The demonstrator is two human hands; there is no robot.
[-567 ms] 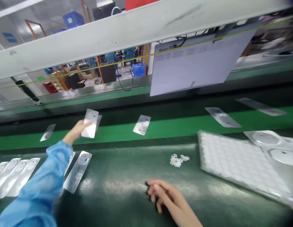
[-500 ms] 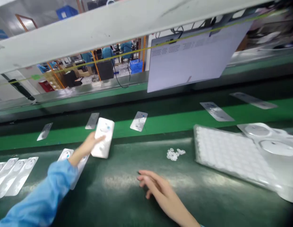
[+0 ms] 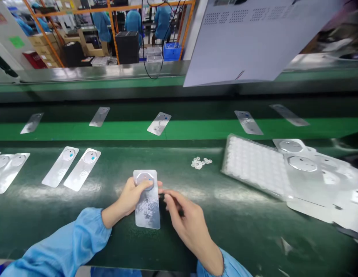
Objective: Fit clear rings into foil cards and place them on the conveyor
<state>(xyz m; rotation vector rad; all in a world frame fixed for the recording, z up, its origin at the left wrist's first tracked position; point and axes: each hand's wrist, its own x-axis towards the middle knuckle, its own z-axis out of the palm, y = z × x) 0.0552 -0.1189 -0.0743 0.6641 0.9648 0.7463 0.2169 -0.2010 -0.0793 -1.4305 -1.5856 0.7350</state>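
Our left hand (image 3: pixel 130 195) pinches the silvery plate (image 3: pixel 148 211), which we best keep steady, while our right hand (image 3: pixel 189 218) curls just right of it, grip unclear.

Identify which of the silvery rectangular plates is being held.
The silvery, rounded-corner rectangular plate in the person's left grip, with the thumb across its face; the other plates lie unheld.

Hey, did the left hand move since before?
Yes. Judged against the small white rings, the left hand went right and came closer in, from beyond them to this side.
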